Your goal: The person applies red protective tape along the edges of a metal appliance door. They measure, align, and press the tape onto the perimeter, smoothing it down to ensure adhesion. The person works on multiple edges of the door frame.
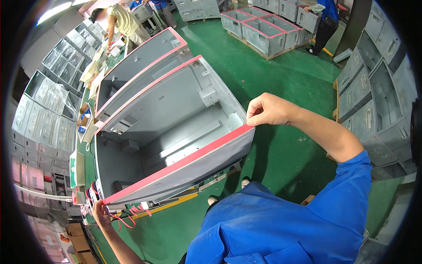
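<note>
Person w/ both bare hands at opp. ends of a grey box's [154, 108] near rim. Box sits directly in front of the body, open side up, so the whole near edge is within arm's reach; what bears it is mostly hidden. A pink strip [220, 144] lies along that rim, corner to corner, & looks straight.

R hand [267, 110]: thumb & forefinger closed tog. on the strip's R end, at the box corner; other fingers curled. L hand [101, 212]: fingertips close tog. at the L end; can't tell if they pinch the strip or just press it. Hands this far apart prob. keep the strip taut & in line w/ the edge, bc a hold at one end only could let it wander.

Below the rim, nr. the L hand, loose pink ribbon [133, 210] hangs in curls. Just beyond: a 2nd grey box [140, 59], also w/ pink edging, set alongside w/ its opening up, prob. for the same easy access. At L, a long counter [89, 166] w/ small bins, close to the boxes, prob. for parts at hand. At R, stacked grey boxes [362, 112], well apart, leaving the green floor [290, 154] btwn as standing room.
</note>
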